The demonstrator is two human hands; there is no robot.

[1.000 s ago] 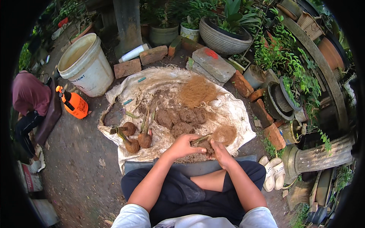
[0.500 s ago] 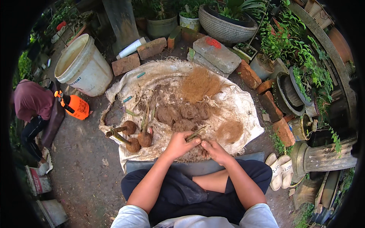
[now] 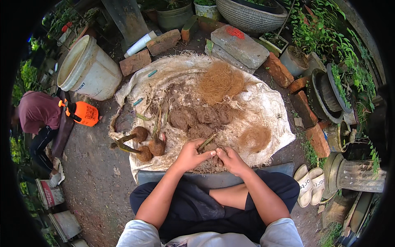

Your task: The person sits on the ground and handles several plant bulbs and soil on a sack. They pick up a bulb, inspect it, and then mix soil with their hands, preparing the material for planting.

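Close to my lap, both hands meet around a short green plant stem (image 3: 207,141) with wet brown soil (image 3: 211,147) packed at its base. My left hand (image 3: 191,156) is closed around one side of it, thumb pointing to the right. My right hand (image 3: 233,161) presses the other side of the soil lump with bent fingers. The lump's underside is hidden by my hands. Left of them lie three brown fibre-wrapped balls with stems (image 3: 156,147). Beyond my hands, a heap of mud lumps (image 3: 200,119) rests on a whitish woven sack (image 3: 144,86).
Coconut fibre lies in a large pile (image 3: 222,82) and a small one (image 3: 255,138). An orange spray bottle (image 3: 85,114) and a white bucket (image 3: 92,70) stand left; a person (image 3: 37,115) sits beyond. Bricks (image 3: 317,140) and pots edge the sack. Sandals (image 3: 309,185) lie right.
The view has shifted slightly. My hands stay together around the stem and soil, with the fingers only slightly moved; the stem stands a little more upright.
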